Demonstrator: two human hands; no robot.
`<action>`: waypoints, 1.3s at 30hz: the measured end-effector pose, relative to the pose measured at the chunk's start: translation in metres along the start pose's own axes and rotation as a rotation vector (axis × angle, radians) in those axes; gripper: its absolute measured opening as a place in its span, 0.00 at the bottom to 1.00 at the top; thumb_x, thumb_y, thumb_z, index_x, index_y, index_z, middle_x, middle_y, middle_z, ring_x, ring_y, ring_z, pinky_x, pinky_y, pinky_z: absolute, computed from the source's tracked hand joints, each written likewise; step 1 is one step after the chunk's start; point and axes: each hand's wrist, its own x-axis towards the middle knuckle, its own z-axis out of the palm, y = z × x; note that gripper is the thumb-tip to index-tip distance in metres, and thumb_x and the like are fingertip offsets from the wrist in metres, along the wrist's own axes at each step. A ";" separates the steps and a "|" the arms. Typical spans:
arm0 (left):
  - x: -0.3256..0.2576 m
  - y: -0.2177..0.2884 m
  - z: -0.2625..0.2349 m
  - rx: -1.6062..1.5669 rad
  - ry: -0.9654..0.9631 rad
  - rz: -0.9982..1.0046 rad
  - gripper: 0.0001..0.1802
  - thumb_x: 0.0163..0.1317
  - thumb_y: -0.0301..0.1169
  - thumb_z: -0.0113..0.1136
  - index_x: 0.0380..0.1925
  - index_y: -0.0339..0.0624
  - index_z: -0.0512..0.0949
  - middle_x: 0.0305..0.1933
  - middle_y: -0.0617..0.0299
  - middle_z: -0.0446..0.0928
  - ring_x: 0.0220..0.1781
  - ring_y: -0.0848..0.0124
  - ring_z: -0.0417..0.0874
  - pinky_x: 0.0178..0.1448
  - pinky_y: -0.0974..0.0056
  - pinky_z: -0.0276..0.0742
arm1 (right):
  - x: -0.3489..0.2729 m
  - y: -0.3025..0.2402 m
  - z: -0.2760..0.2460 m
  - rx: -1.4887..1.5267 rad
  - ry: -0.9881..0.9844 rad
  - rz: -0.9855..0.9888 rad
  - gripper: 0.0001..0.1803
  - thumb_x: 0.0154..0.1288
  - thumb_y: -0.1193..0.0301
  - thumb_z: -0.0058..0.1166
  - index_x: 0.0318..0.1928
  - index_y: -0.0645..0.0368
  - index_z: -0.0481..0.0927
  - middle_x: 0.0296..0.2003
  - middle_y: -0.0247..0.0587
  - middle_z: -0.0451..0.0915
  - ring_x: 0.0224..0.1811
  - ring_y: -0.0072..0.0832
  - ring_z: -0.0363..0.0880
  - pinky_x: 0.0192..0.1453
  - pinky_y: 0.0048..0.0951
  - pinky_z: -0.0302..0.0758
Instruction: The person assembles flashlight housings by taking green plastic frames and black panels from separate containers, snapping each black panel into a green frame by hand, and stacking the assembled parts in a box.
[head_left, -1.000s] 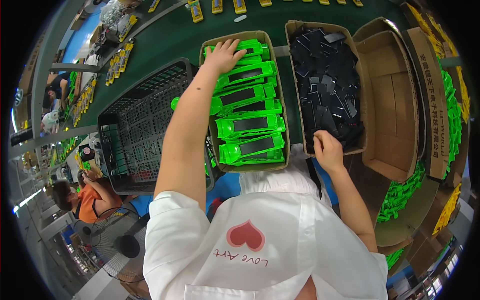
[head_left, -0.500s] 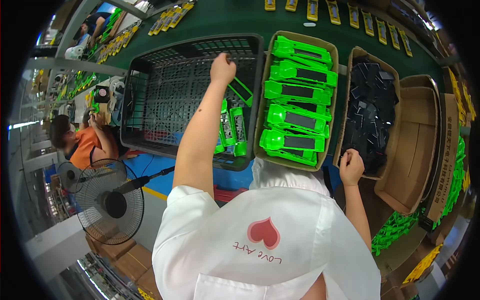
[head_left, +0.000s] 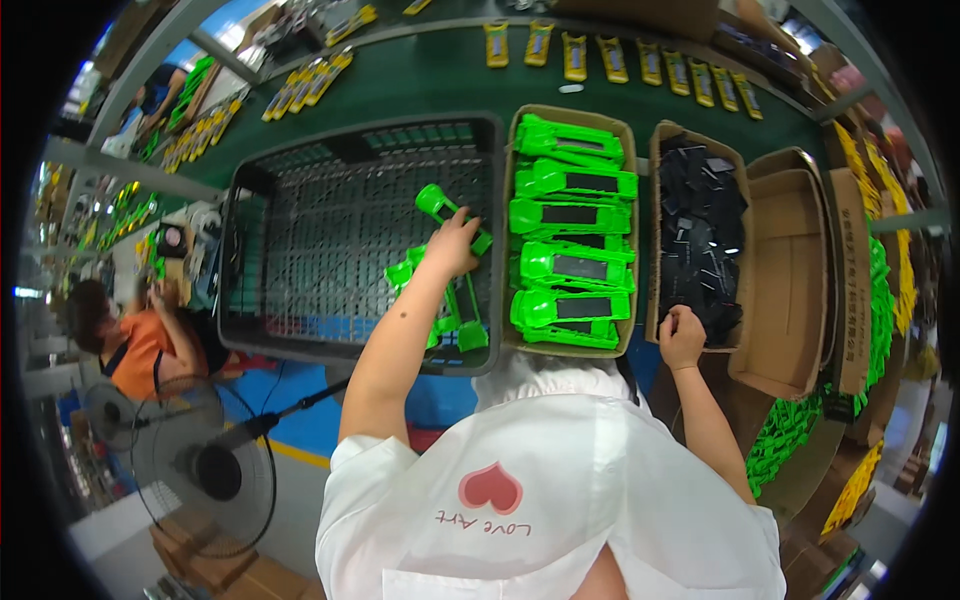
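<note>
My left hand (head_left: 455,245) is over the right side of a black plastic crate (head_left: 290,345), its fingers closed on a green plastic part (head_left: 432,200) with a dark panel. Several similar green parts (head_left: 466,312) lie beneath and beside that hand. At the near left corner of a box of small black flat pieces (head_left: 700,215), my right hand (head_left: 682,340) has its fingers pinched together. Something dark shows between these fingertips, too small to make out. Between the two hands stands a cardboard box (head_left: 514,335) filled with stacked green parts with dark panels.
An empty-looking cardboard box (head_left: 785,270) stands at the right, near piles of green parts (head_left: 785,440). Yellow packaged items (head_left: 575,57) line the green conveyor (head_left: 420,85) beyond. At the left are a floor fan (head_left: 215,470) and a seated co-worker in orange (head_left: 155,350).
My left hand has come nearer within the crate, and the green part at it has turned and shifted. My right hand remains at its box corner. The whole view has tilted slightly.
</note>
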 end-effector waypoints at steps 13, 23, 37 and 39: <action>-0.026 -0.009 -0.021 -0.058 0.305 0.032 0.26 0.38 0.21 0.52 0.45 0.36 0.68 0.47 0.49 0.67 0.46 0.52 0.71 0.48 0.59 0.70 | 0.096 -0.005 -0.014 0.272 0.091 0.192 0.03 0.53 0.74 0.48 0.30 0.58 0.69 0.17 0.42 0.72 0.17 0.36 0.73 0.21 0.30 0.67; -0.050 -0.062 0.019 0.111 0.321 -0.303 0.31 0.40 0.21 0.54 0.51 0.40 0.63 0.56 0.51 0.60 0.58 0.52 0.58 0.61 0.56 0.57 | 0.231 0.065 0.043 -0.125 -0.203 0.477 0.25 0.48 0.62 0.57 0.41 0.64 0.64 0.39 0.57 0.73 0.42 0.49 0.72 0.45 0.42 0.70; -0.034 -0.063 0.001 -0.115 0.462 -0.361 0.23 0.37 0.24 0.58 0.41 0.42 0.72 0.46 0.54 0.67 0.48 0.54 0.67 0.53 0.58 0.65 | 0.146 -0.009 -0.019 1.253 -0.437 0.800 0.07 0.55 0.73 0.52 0.27 0.52 0.67 0.20 0.28 0.72 0.19 0.18 0.72 0.18 0.14 0.62; -0.036 -0.064 -0.009 -0.078 0.451 -0.328 0.24 0.36 0.24 0.59 0.41 0.42 0.72 0.46 0.54 0.68 0.49 0.55 0.67 0.53 0.58 0.65 | 0.130 -0.022 -0.020 1.294 -0.500 0.759 0.05 0.56 0.73 0.51 0.29 0.53 0.68 0.22 0.28 0.73 0.20 0.17 0.71 0.20 0.14 0.63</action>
